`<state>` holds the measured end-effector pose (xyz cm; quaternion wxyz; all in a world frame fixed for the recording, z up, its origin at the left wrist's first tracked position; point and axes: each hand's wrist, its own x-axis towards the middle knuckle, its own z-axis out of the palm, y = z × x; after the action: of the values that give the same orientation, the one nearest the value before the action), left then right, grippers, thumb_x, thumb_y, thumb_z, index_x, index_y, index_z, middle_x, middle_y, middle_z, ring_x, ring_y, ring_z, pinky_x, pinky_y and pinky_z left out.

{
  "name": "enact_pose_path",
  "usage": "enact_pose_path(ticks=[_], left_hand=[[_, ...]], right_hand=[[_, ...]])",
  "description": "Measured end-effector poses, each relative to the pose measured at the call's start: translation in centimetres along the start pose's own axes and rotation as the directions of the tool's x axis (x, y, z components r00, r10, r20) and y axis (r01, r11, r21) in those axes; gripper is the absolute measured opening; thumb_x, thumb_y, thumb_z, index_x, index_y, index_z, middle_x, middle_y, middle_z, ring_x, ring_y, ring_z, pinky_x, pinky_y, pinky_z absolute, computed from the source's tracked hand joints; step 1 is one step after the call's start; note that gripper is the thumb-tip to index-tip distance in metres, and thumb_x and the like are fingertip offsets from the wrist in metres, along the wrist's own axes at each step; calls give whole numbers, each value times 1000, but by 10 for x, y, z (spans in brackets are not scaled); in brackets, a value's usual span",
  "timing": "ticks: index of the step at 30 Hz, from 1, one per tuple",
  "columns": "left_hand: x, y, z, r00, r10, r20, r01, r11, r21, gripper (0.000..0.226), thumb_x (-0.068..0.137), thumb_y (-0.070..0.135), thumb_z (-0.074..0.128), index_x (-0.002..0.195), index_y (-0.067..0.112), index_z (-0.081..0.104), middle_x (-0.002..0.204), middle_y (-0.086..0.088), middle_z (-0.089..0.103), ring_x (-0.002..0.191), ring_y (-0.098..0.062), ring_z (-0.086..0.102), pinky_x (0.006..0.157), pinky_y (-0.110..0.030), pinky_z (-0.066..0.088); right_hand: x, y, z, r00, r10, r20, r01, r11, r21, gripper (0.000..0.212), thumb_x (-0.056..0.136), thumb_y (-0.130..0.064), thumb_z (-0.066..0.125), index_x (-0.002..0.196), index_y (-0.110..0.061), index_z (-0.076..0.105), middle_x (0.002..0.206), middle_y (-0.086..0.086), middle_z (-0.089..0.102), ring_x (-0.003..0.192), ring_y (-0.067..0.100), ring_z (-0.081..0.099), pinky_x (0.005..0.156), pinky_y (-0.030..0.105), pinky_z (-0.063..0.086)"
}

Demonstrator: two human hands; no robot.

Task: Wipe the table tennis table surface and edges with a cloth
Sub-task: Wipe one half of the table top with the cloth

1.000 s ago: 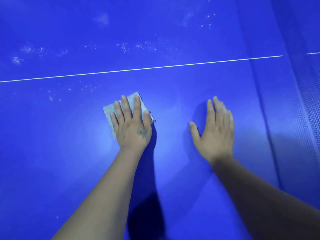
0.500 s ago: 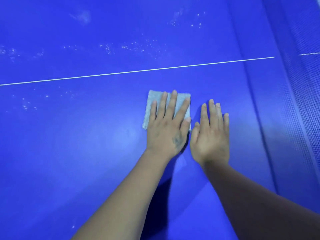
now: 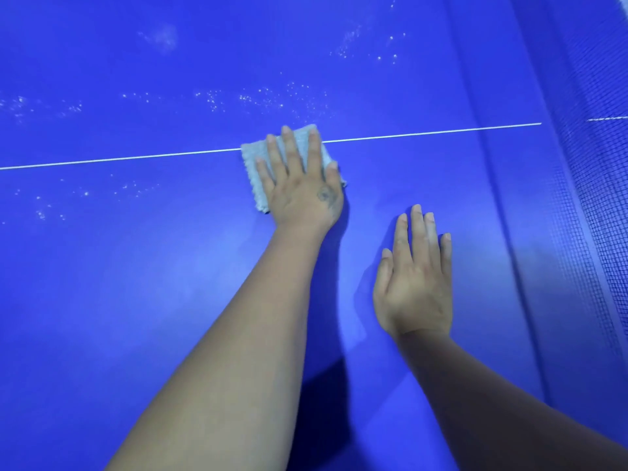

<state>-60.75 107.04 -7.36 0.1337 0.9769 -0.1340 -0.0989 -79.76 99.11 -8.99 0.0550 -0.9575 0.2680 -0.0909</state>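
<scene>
Head view: left hand [image 3: 302,192] presses the cloth [image 3: 258,171] with flat, straight fingers onto the white line [image 3: 431,132] at frame centre; right hand [image 3: 416,283] rests open on the bench [image 3: 136,300]. Surface wiping underway; white specks [image 3: 265,98] above likely need the next stroke upward.

Dark fine-mesh net [image 3: 598,212]: stands right of the right hand, running top to bottom. Soft bluish light: pale sheen below and left of the left forearm.
</scene>
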Motion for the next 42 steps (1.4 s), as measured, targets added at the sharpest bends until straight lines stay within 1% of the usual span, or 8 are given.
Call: enact_pose_path(ticks=[6, 11, 18, 23, 28, 34, 37, 42], left_hand=[[-32, 29, 18, 924, 379, 39, -381, 923, 57, 63, 113, 50, 26, 172, 35, 12, 181, -4, 0, 167, -28, -8, 133, -52, -7], [-89, -24, 16, 884, 465, -42, -464, 885, 40, 61, 112, 48, 34, 170, 31, 28, 179, -4, 16, 167, -29, 7, 133, -53, 7], [-106, -128, -19, 976, 207, -61, -203, 977, 70, 60, 113, 53, 22, 171, 37, 22, 180, 1, 10, 167, -24, 1, 134, -49, 1], [-35, -121, -29, 992, -72, -107, 74, 997, 14, 65, 110, 54, 15, 172, 37, 11, 181, -3, 0, 167, -27, -6, 133, -54, -4], [-15, -64, -13, 996, 62, -64, -60, 998, 30, 63, 112, 52, 22, 172, 37, 10, 181, -4, -2, 166, -29, -9, 132, -55, -8], [-122, -59, 11, 945, 298, -137, -297, 954, 24, 60, 111, 49, 36, 169, 31, 32, 179, -7, 19, 167, -30, 9, 133, -54, 8], [-177, -88, 5, 966, 235, -106, -234, 972, 17, 61, 112, 48, 38, 170, 32, 27, 180, -4, 14, 167, -27, 3, 134, -54, 8], [-188, -161, -18, 994, -60, -92, 64, 997, 41, 64, 111, 54, 25, 172, 37, 13, 181, -1, 4, 167, -24, -3, 134, -51, 0]], right_hand=[[-2, 3, 3, 1000, -4, -2, 4, 1000, 22, 59, 106, -23, 32, 161, -1, 36, 173, 16, 24, 162, 34, 20, 130, 56, 16], [-2, 3, 1, 1000, -17, 27, 16, 1000, 26, 61, 107, -27, 29, 163, -2, 32, 175, 14, 19, 163, 32, 15, 131, 55, 13], [-2, 1, 1, 1000, -10, -14, 10, 999, 39, 61, 107, -26, 31, 162, -1, 34, 174, 14, 21, 162, 32, 18, 131, 56, 15], [0, 1, 2, 1000, -26, -14, 26, 1000, 1, 62, 106, -28, 29, 161, -1, 34, 173, 16, 23, 161, 35, 20, 129, 58, 18], [0, 1, 2, 999, -36, -6, 36, 999, -5, 62, 106, -28, 27, 162, -1, 33, 173, 17, 23, 160, 36, 21, 128, 59, 19], [0, 2, 2, 999, -45, -19, 45, 999, 6, 61, 106, -28, 28, 161, -1, 33, 173, 18, 23, 160, 36, 20, 129, 58, 16], [-3, 0, 1, 1000, -22, -14, 22, 1000, 0, 59, 107, -25, 27, 158, 4, 37, 171, 21, 26, 159, 40, 22, 128, 60, 18], [-13, -65, -7, 999, 27, 18, -29, 989, 147, 62, 105, -33, 38, 153, 6, 43, 169, 24, 29, 160, 40, 21, 131, 56, 15]])
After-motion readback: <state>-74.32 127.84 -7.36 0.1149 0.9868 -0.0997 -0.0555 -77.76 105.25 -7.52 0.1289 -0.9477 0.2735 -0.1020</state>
